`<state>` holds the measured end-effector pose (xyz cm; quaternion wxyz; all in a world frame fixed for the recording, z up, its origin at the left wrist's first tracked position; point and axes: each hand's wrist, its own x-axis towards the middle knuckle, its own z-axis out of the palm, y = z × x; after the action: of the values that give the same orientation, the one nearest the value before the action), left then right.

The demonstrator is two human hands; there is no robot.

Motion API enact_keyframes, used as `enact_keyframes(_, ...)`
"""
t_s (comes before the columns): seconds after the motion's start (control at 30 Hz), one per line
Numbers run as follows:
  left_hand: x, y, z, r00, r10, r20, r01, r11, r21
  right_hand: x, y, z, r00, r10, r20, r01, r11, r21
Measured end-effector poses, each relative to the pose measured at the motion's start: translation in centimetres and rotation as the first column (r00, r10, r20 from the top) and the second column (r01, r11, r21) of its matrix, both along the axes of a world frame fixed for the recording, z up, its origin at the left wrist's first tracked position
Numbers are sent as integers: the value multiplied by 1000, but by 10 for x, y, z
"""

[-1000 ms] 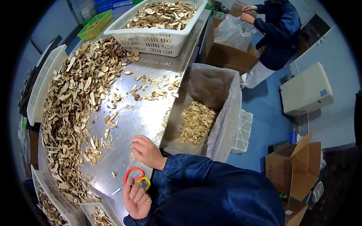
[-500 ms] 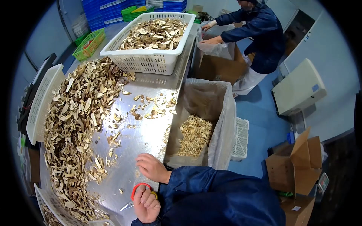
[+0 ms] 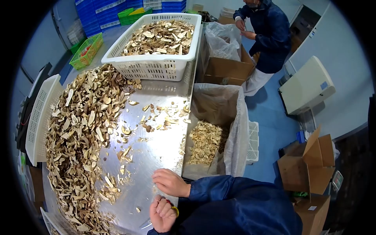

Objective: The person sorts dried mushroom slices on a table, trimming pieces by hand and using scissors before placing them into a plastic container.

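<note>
My right hand (image 3: pixel 170 183) hovers palm down over the near edge of the steel table, holding nothing I can see, its fingers loosely extended. Below it, my left hand (image 3: pixel 162 214) is curled closed, with nothing visible in its fingers. Scissors (image 3: pixel 170 202) with red and yellow handles are partly hidden behind that hand; a blade tip shows to its left. A small mushroom piece (image 3: pixel 138 209) lies beside the left hand. Along the table's far side stretches a big heap of dried mushroom slices (image 3: pixel 80 145), with loose slices (image 3: pixel 166 117) scattered nearer.
A white basket (image 3: pixel 150 67) full of mushroom slices stands at the table's upper end. Beside the table is a lined bin (image 3: pixel 237 133) containing paler pieces. A co-worker (image 3: pixel 270 35) stands by a bagged carton (image 3: pixel 227 69). Open cardboard boxes (image 3: pixel 293 168) are at right.
The view has shifted slightly. My hands stay near the table edge, and the left one covers more of the scissors' handles. The co-worker has let go of the plastic bag and brought both hands together.
</note>
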<state>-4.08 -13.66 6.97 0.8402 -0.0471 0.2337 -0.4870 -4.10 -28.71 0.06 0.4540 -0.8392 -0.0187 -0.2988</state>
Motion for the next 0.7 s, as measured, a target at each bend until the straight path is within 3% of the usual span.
enact_keyframes(0.7, 26, 0, -17, 999, -24, -38, 22, 998, -64, 0, -1, -2, 995, 34, -92, -34, 999, -2)
